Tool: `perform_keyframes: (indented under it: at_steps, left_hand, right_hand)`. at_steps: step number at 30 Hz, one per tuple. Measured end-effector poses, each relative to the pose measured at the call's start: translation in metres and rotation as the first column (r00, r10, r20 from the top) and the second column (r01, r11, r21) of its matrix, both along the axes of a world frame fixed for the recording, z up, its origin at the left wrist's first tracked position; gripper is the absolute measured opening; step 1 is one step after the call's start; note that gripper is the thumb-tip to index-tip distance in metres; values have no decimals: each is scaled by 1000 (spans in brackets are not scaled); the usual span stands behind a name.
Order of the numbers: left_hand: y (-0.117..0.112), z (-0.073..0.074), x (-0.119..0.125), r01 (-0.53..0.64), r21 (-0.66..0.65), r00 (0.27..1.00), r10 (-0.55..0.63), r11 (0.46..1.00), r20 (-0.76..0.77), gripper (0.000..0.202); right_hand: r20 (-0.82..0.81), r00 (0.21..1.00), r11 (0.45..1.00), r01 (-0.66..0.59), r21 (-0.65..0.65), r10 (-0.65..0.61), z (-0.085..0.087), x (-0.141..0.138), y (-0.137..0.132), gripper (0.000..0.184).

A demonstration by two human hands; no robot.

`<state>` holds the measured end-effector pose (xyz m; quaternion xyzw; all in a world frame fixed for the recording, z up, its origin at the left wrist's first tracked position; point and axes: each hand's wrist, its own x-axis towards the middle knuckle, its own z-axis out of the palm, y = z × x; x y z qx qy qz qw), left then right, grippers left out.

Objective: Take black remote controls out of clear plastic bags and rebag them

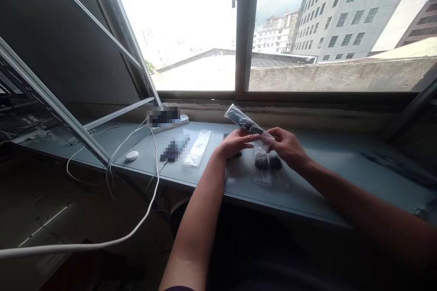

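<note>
Both hands hold a long clear plastic bag [243, 119] above the table, with a dark slim item inside that looks like a remote control. My left hand [235, 143] supports the bag from below at its middle, fingers closed against it. My right hand [288, 146] pinches the lower right end of the bag. Under the hands, dark rounded items [268, 162] lie on the table, partly covered by clear plastic. Another dark item beneath my left hand is mostly hidden.
On the grey-blue table [307, 195], a flat clear plastic bag [198, 148] lies left of my hands. Farther left are a blurred-out device [174, 149], a white oval object [132, 156] and a white power strip [184, 119]. A white cable [155, 191] hangs over the front edge beside a slanted metal frame [61, 100].
</note>
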<state>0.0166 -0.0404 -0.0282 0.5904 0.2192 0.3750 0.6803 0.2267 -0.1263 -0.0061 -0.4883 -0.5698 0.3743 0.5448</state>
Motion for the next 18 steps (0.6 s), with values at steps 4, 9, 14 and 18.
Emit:
perform_keyframes:
  at_steps: [4, 9, 14, 18]
  left_hand:
    - [-4, 3, 0, 36, 21, 999, -35, 999, -24, 48]
    - [-1, 5, 0, -37, -70, 998, 40, 997, 47, 48]
    - [8, 10, -2, -174, -209, 942, 225, 962, 251, 35]
    - [12, 13, -4, -292, -323, 863, 394, 900, 316, 23]
  right_hand:
    - [37, 999, 1000, 8, 13, -8, -2, 2, 1, 60]
    - [81, 997, 999, 8, 34, -10, -2, 2, 1, 59]
    - [71, 997, 998, -11, 56, 7, 1, 0, -1, 59]
    - [64, 996, 998, -55, 13, 54, 3, -3, -3, 58]
